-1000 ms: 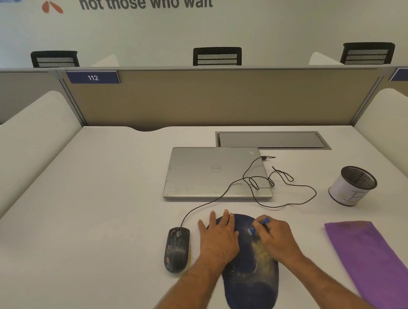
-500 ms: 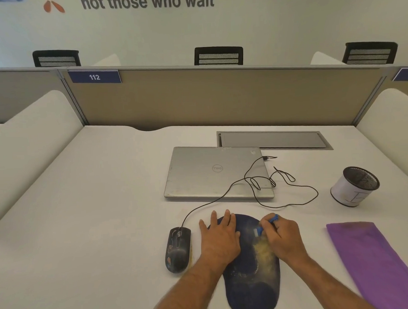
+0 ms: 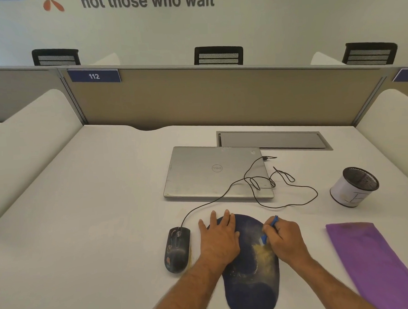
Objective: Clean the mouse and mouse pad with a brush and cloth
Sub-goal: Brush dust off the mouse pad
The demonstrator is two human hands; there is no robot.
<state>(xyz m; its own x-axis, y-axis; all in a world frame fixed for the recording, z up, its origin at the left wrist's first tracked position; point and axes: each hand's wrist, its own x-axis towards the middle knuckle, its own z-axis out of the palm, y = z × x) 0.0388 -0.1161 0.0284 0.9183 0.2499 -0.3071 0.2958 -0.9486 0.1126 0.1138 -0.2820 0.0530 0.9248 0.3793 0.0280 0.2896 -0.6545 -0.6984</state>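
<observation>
Mouse pad (image 3: pixel 248 290), dark blue with a yellowish dusty patch, sits at the desk's (image 3: pixel 83 206) near edge, below a closed silver laptop (image 3: pixel 206 173). Purple cloth (image 3: pixel 376 263) lies off to the right. Left hand (image 3: pixel 219 237) lies flat on the pad, fingers straight. Right hand (image 3: pixel 285 240) pinches a little blue brush (image 3: pixel 269 228), tip at the dust. Black mouse (image 3: pixel 177 249) is just left of the pad.
</observation>
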